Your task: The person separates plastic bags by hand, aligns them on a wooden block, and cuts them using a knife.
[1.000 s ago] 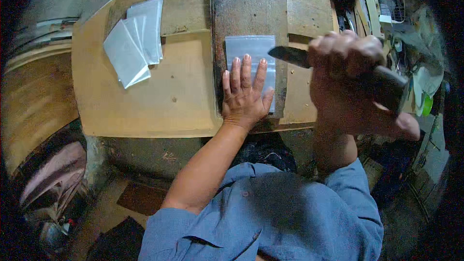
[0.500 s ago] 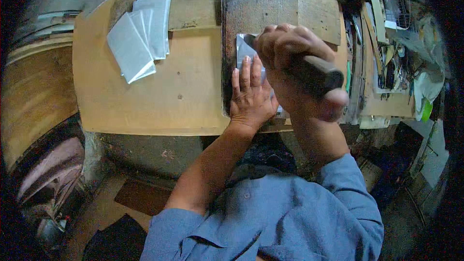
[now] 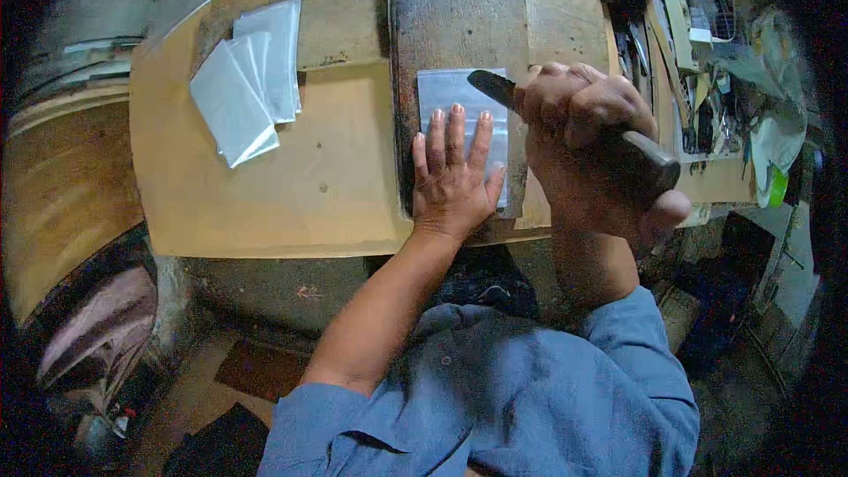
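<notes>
Clear plastic sleeve (image 3: 442, 88) pinned on dark wooden plank (image 3: 459, 9) by spread left hand (image 3: 455, 185). Knife (image 3: 491, 87) gripped in right hand (image 3: 583, 119), blade over sleeve's top edge; contact unclear. Apparently a holding-and-blade step; fingertips should be kept clear of any stroke.

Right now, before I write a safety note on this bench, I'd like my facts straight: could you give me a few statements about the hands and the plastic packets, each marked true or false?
1. The left hand lies flat on a plastic packet. True.
2. The right hand is empty. False: it grips a dark-bladed tool.
3. The packet under the left hand lies on a dark wooden board. True.
4. The fanned packets lie to the right of that board. False: they lie to its left.
5. The person's sleeves are blue. True.
</notes>
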Demonstrator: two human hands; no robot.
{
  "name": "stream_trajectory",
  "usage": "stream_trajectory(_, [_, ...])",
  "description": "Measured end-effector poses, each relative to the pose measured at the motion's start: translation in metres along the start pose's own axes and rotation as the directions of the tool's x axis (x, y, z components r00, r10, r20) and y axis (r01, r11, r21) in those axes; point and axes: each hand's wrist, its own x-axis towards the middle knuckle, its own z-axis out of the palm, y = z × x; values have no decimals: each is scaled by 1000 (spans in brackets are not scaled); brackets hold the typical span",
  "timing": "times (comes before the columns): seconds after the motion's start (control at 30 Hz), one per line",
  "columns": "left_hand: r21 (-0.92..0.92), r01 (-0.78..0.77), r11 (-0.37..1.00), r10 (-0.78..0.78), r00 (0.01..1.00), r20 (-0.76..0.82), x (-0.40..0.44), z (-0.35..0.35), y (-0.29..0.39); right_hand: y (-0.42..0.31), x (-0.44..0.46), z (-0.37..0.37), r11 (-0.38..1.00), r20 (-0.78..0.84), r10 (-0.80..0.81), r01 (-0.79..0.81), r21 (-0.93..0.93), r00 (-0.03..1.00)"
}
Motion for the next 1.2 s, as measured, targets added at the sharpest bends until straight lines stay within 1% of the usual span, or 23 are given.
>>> stream_trajectory(0.03, [1,-1,1000,1,1000,3,0,0,0,2,4,-15,996,244,-60,41,83,968])
stream_trajectory(0.07, [-23,4,1000,-4,1000,-22,0,-1,1,-1,-4,-18,998,106,27,-33,56,994])
stream_trajectory(0.13, [-45,4,999,-6,999,-50,1,-1,3,-8,-4,-17,994,-34,106,-105,38,994])
stream_trajectory(0.2, [-11,3,1000,-4,997,-71,1,0,3,-15,-1,-21,1000,46,16,-17,24,999])
stream_trajectory(0.3, [7,11,1000,-11,998,-56,0,1,3,-22,-13,-6,993,-218,78,-94,-66,973])
stream_trajectory(0.33, [6,10,1000,-10,998,-56,0,1,4,-20,-10,-9,992,-200,82,-98,-73,976])
stream_trajectory(0.47, [23,6,1000,-4,997,-75,2,0,3,-25,-3,3,999,-112,28,-31,-24,993])
stream_trajectory(0.57, [29,1,1000,1,997,-73,-2,7,0,-23,-4,27,996,-86,81,-83,-14,993])
stream_trajectory(0.6, [28,-13,1000,15,996,-85,-2,8,-1,-19,-6,31,987,-125,155,-158,-15,980])
stream_trajectory(0.63, [27,-11,1000,13,996,-90,-3,8,-1,-15,-10,35,985,-197,165,-172,-19,967])
stream_trajectory(0.7, [36,-12,999,18,987,-162,-7,9,-2,-7,-18,43,979,-338,182,-201,-20,923])
stream_trajectory(0.73, [40,-10,999,17,983,-184,-9,9,-3,-3,-18,42,977,-303,193,-211,-30,933])
stream_trajectory(0.83, [71,-20,997,19,1000,5,-9,10,-4,8,-11,35,969,-196,218,-236,-76,956])
stream_trajectory(0.87, [69,-21,997,21,1000,4,-9,9,-3,8,-9,33,966,-161,223,-240,-95,961])
stream_trajectory(0.93, [-44,4,999,-3,1000,22,-4,2,-2,7,-8,36,956,-195,250,-274,-107,948])
stream_trajectory(0.97, [-46,1,999,1,1000,26,-5,2,-1,6,-7,37,950,-212,263,-291,-112,941])
stream_trajectory(1.0, [-59,-8,998,2,995,-100,-3,3,-1,7,-7,34,987,-81,159,-159,6,984])
stream_trajectory(1.07, [-72,-12,997,-4,976,-218,-4,4,-3,9,-10,26,989,33,40,-44,142,999])
stream_trajectory(1.13, [21,-14,1000,13,1000,24,-1,-2,-2,9,-11,14,993,14,107,-108,51,994])
stream_trajectory(1.2, [4,-6,1000,6,1000,-10,1,1,0,2,-15,18,994,-63,97,-93,62,993])
